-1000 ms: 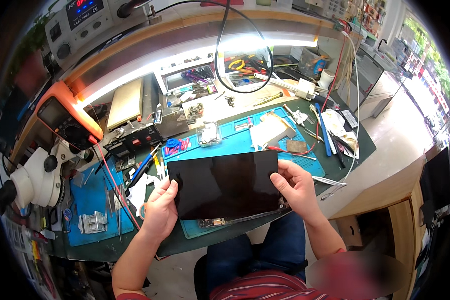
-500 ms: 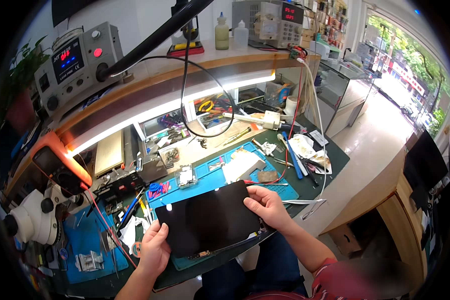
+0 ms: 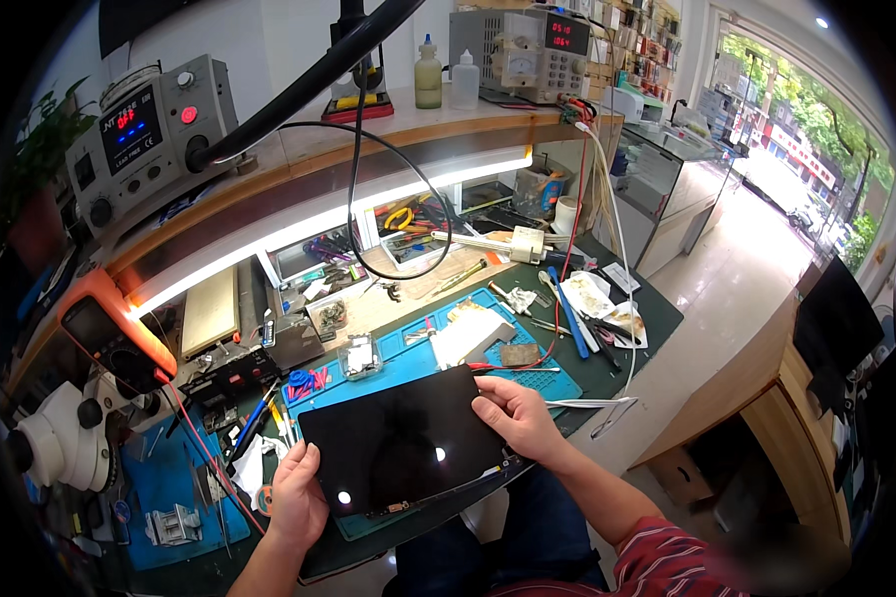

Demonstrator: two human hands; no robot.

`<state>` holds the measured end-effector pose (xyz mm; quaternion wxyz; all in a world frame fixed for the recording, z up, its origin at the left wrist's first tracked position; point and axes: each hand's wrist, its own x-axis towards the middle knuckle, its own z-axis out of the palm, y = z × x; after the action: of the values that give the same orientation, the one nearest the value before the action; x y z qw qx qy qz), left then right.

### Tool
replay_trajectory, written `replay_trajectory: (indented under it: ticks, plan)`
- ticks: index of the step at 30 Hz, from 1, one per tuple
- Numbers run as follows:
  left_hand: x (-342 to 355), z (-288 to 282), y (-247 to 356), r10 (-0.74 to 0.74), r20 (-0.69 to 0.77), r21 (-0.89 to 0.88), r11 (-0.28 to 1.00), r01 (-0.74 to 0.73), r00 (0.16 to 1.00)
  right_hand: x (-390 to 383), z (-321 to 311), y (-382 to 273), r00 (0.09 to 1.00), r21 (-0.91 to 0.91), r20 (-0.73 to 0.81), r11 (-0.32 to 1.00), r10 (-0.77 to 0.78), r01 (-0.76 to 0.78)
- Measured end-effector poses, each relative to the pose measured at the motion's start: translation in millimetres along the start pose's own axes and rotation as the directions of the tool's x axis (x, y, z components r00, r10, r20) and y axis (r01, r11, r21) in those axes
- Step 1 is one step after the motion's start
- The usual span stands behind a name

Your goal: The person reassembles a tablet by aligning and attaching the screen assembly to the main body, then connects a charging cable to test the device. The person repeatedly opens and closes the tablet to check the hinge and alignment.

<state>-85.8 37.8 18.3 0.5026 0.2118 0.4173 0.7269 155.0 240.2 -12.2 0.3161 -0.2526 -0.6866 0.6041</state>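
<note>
Between my two hands is a black flat screen panel, glossy with small reflections, held slightly slanted over the near edge of the bench. My left hand grips its left side with the thumb along the edge; my right hand grips the right side with the thumb on the front. Small electronic parts and thin strips show along its lower edge. Under and behind it lies a blue silicone mat with a small clear box of parts.
An orange multimeter, a white microscope and a second blue mat stand left. Pens, pry tools and cables lie around. A shelf carries power units and bottles. A wooden cabinet stands right.
My view has tilted up, bringing the shelf and doorway further into sight. The panel now appears lower and more slanted, its right end higher, with both hands still gripping it.
</note>
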Motion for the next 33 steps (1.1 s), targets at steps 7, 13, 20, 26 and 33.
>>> replay_trajectory:
  ticks: [7,13,20,26,33]
  plan:
    - [0.7,1.8,-0.7,0.01,-0.01,0.002,1.0,-0.01,1.0,-0.5,4.7,5.5,0.992,-0.014,-0.073,0.995,-0.1,0.099]
    - [-0.3,3.7,-0.2,-0.003,-0.027,-0.01,1.0,0.002,1.0,-3.1,3.2,-3.2,0.996,-0.06,-0.051,0.996,-0.067,0.064]
    - [1.0,0.9,-2.0,0.005,-0.028,0.0,1.0,-0.005,1.0,-1.8,5.2,2.6,0.992,-0.047,-0.078,0.994,-0.1,0.097]
    - [1.3,-0.3,-2.5,0.005,-0.02,-0.013,1.0,-0.005,1.0,-2.4,3.8,2.8,0.995,-0.035,-0.068,0.997,-0.07,0.067]
    - [0.2,0.3,-1.7,0.0,-0.019,-0.023,1.0,-0.001,1.0,-3.0,5.1,0.5,0.993,-0.029,-0.069,0.995,-0.093,0.091]
